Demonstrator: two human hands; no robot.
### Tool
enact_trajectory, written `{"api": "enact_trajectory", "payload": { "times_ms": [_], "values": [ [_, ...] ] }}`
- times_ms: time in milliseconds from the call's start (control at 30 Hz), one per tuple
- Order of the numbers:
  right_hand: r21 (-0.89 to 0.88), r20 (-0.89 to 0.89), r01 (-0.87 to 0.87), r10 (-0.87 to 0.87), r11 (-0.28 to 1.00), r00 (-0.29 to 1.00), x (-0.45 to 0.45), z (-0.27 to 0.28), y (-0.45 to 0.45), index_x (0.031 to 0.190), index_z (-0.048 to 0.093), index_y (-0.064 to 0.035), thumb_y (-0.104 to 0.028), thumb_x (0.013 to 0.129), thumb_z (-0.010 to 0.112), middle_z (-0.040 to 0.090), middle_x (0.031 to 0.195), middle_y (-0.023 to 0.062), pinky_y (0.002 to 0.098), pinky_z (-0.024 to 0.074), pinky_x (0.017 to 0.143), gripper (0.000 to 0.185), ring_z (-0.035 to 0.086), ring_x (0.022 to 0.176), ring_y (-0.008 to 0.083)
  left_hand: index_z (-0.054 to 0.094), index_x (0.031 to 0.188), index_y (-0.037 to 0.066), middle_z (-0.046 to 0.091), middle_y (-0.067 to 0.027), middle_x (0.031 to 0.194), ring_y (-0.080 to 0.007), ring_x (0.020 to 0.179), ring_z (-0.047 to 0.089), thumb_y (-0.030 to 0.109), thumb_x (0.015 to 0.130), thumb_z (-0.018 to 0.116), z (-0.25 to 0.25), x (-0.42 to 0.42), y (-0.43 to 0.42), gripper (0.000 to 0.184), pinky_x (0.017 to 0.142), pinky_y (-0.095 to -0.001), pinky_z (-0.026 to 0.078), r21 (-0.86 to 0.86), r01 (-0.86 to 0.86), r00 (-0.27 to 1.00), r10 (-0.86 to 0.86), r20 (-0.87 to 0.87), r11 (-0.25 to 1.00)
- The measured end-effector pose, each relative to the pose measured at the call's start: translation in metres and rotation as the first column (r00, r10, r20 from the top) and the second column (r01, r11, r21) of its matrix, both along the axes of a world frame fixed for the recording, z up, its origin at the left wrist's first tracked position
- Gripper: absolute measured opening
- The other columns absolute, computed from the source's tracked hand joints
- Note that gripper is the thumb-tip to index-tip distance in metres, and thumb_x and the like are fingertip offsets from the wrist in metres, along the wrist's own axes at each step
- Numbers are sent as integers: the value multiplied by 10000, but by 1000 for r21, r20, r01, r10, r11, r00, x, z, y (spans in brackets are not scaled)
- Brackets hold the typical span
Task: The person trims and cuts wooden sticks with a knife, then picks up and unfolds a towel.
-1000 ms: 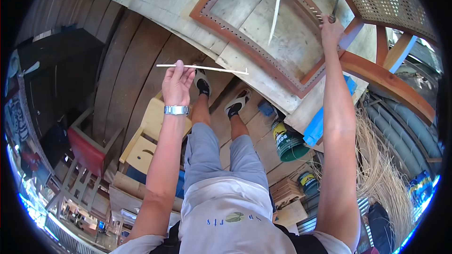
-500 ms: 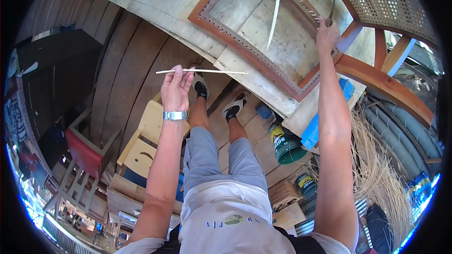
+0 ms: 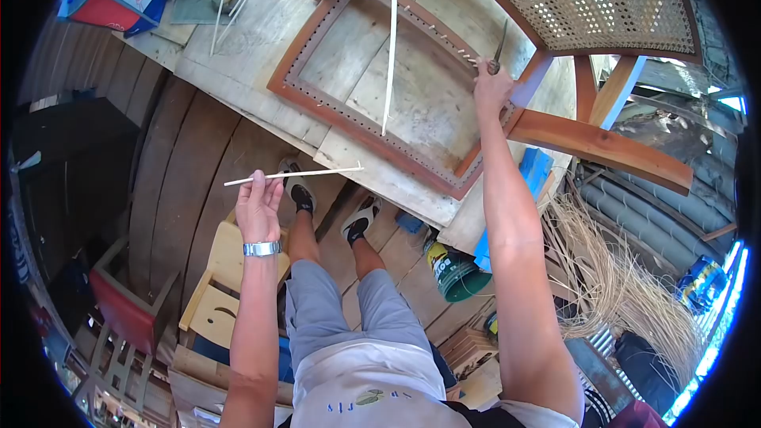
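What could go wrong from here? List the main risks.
The tool at the right hand may slip and scratch the frame.
That hand, close to the pegs, might knock one loose.
The thin stick in the left hand, held near one end, could snap or drop.

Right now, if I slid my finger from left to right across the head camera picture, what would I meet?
Red chair seat → left hand → long white strip coming down from the top edge → right hand → pile of dry straw.
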State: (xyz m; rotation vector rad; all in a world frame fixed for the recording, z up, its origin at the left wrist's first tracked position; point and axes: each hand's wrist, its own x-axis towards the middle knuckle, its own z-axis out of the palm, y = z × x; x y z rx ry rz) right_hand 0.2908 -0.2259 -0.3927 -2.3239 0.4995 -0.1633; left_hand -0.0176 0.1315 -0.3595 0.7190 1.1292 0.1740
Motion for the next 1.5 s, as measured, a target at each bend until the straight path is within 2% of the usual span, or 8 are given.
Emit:
{"api": "enact_trajectory", "payload": {
  "times_ms": [67,400,633,767,1000,1167,1367,1500],
  "values": [
    [-350,9,-57,64,935,998,1,-3,-1,992,728,-1,-328,887,704,718,820,198,420,538,716,344,710,718,329,595,995,69,705,-96,953,-186,893,719,179,960,690,0,0,0,150,755,-251,609,5,-8,1000,8,-6,1000],
    [-503,29,-173,217,847,976,8,-2,5,967,723,-15,-320,879,713,704,868,240,484,523,770,318,681,830,423,603,1012,69,699,-78,961,-185,901,713,177,953,699,5,7,-17,156,773,-258,601,22,22,1000,-22,9,1000],
    [195,-184,-165,201,967,962,-56,83,38,991,720,-16,-347,903,732,654,750,14,241,408,446,343,528,497,56,602,1063,51,712,-109,1006,-230,973,722,150,968,672,16,16,-30,154,812,-272,607,-13,39,987,-36,158,999],
    [501,-419,-335,562,798,713,-150,115,92,993,728,-30,-320,892,748,647,732,6,254,408,452,308,535,495,63,600,1067,47,710,-117,1009,-250,983,722,146,969,668,25,21,-34,155,830,-283,611,4,18,985,-18,169,1000],
    [79,-142,-595,600,800,787,-189,75,108,948,718,2,-361,873,769,644,668,20,255,425,470,374,551,490,98,591,1046,40,705,-119,966,-256,944,730,159,947,701,32,15,-32,190,787,-297,626,121,47,982,-67,174,992],
    [523,-422,156,96,838,901,-193,74,97,948,703,30,-399,899,734,592,604,41,270,414,441,433,522,455,122,581,993,37,700,-112,921,-252,904,734,192,935,721,21,-5,-29,217,779,-297,627,47,-22,996,18,82,999],
    [705,-378,-30,411,708,830,-217,66,119,998,706,5,-204,923,719,695,787,57,224,379,398,222,499,459,54,591,946,28,692,-112,887,-271,878,737,246,947,709,5,-21,-35,247,766,-304,627,4,-12,1000,12,26,1000],
    [685,-380,-34,397,727,835,-217,52,120,969,712,-2,-194,927,710,710,799,44,221,382,402,197,497,458,45,647,868,-3,664,-99,735,-254,797,741,398,980,640,18,-32,-21,417,690,-340,608,-295,497,843,-535,-61,816]
  ]
}}
